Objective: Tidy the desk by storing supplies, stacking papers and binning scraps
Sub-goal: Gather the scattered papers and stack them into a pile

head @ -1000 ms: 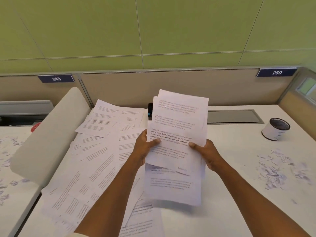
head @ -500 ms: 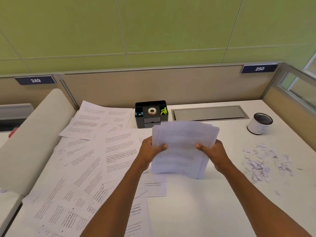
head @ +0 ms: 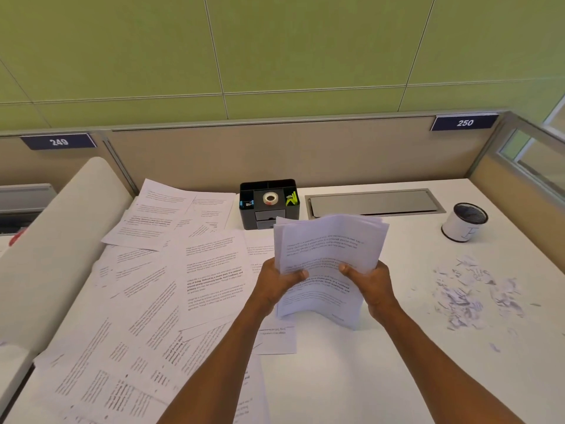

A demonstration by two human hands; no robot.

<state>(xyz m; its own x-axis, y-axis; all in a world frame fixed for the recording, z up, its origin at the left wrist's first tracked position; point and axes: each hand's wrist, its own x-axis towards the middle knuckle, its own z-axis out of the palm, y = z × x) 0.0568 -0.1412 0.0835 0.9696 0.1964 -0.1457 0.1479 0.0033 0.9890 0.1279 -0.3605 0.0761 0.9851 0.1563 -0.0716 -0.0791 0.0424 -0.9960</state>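
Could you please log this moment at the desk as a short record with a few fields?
left hand: left hand grips the left edge of the paper stack
right hand: right hand grips the stack's right edge
stack: held above the desk, bowed
loose sheets: spread over the desk's left side
scraps: scattered at right
organiser: black, at the back, holding a tape roll
cup: white, far right

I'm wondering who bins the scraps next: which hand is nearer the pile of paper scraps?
Right. The right hand grips the paper stack on the side toward the paper scraps; the left hand grips the stack's far side.
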